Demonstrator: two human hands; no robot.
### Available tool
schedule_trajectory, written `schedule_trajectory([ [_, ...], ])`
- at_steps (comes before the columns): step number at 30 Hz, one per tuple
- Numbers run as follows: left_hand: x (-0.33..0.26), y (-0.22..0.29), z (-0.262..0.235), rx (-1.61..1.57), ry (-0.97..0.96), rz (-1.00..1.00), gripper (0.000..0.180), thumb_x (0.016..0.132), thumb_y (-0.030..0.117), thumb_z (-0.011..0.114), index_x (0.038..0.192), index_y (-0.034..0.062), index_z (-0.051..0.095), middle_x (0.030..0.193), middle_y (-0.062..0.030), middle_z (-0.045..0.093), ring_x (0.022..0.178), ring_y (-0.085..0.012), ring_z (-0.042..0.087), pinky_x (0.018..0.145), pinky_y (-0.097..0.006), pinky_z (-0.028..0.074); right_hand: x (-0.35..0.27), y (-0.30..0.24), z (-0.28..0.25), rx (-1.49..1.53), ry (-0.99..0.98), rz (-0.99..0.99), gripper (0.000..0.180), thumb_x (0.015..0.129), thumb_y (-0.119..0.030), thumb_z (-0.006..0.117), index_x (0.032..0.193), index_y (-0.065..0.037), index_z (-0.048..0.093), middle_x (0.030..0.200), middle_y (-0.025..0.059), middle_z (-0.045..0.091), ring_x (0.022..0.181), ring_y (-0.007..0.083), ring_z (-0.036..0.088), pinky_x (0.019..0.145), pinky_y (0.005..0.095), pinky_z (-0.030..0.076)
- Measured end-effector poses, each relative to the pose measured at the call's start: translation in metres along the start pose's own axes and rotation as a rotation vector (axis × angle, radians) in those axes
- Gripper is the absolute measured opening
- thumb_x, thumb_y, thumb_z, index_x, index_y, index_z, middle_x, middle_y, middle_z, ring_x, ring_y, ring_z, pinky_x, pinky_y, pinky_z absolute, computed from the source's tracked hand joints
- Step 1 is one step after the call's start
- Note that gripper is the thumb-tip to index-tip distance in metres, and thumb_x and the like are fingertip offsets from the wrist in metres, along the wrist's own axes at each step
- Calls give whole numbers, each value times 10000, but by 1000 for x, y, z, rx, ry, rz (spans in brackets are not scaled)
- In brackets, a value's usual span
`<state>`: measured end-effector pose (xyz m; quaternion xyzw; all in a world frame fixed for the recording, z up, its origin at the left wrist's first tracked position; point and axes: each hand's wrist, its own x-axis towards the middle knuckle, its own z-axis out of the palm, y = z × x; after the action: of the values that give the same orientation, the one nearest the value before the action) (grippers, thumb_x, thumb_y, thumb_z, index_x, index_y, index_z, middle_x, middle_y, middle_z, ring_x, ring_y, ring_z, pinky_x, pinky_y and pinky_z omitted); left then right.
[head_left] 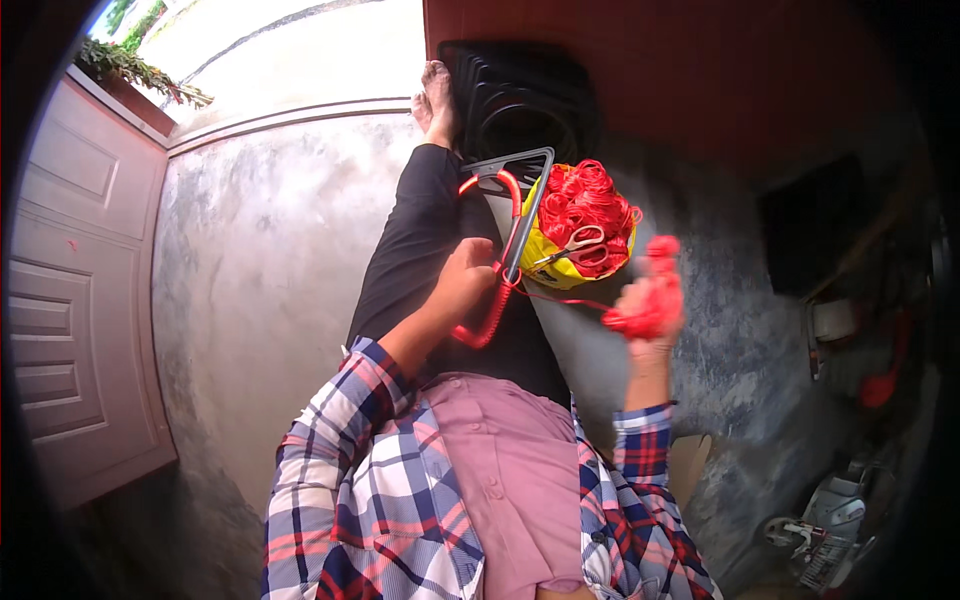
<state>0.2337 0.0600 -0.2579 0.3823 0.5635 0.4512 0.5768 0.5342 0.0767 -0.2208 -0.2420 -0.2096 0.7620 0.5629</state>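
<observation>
Head view, left hand: the left hand (468, 278) is curled closed on a red-wrapped hoop (494, 318); its fingertips are hidden, so their exact placing cannot be told.
Hoop: curves out above and below the left grip, partly wound in close red turns, over the person's black trousers (400, 225).
Grey frame: a grey angular frame (534, 205) stands just right of the left grip, its long bar slanting up and away beside the hoop.
Right hand: the right hand (645, 305), blurred, is closed around a bunch of red cord (660, 285), well apart from the left grip.
Strand: a thin red strand (560, 298) spans between the two grips, from the hoop to the bunch.
Yellow bag: a yellow bag (545, 255) sits beyond and between the hands, near the frame.
Heap: a tangled red heap (580, 195) fills the bag.
Scissors: light-handled scissors (570, 247) lie on the heap's near side, left of the right grip.
Black stack: ribbed black furniture (520, 105) stands farther beyond both grips, beside the person's bare foot (436, 100).
</observation>
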Motion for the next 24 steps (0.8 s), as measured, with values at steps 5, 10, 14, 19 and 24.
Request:
schedule_trajectory([
  [5, 3, -6, 0, -115, -198, -240, 404, 761, 49, 534, 1161, -10, 535, 1062, -79, 619, 1004, -167, 571, 900, -260, 429, 8, 118, 15, -350, -6, 272, 331, 929, -290, 516, 1110, -16, 556, 700, 18, 541, 558, 118, 519, 502, 268, 441],
  [10, 0, -4, 1, -220, -179, -253, 262, 773, 67, 514, 1025, 21, 569, 886, -39, 594, 820, -155, 559, 822, -246, 431, 5, 101, 20, -532, 54, 135, 233, 850, -163, 569, 1048, -46, 603, 842, 10, 597, 709, 102, 566, 641, 249, 459],
  [14, 4, -1, 5, -301, -168, -350, 214, 740, 54, 520, 948, 52, 567, 800, -15, 564, 711, -124, 509, 710, -232, 394, -6, 75, 32, -761, -23, 90, 141, 832, -125, 573, 867, -7, 640, 779, 20, 624, 696, 98, 562, 674, 253, 462],
  [19, 10, -15, -1, -341, -166, -347, 155, 722, 41, 552, 872, 83, 556, 781, 5, 555, 694, -101, 487, 642, -229, 356, -30, 79, 27, -832, -4, 116, 124, 841, -125, 585, 867, -23, 649, 771, 8, 619, 715, 90, 561, 688, 255, 460],
  [24, -6, 2, 3, 24, -22, -178, 185, 801, 161, 665, 936, 52, 601, 808, -13, 552, 771, -116, 543, 706, -245, 419, -22, 81, -2, -541, 263, 129, 253, 898, -180, 553, 1050, 8, 629, 815, 17, 610, 697, 106, 570, 655, 245, 460],
])
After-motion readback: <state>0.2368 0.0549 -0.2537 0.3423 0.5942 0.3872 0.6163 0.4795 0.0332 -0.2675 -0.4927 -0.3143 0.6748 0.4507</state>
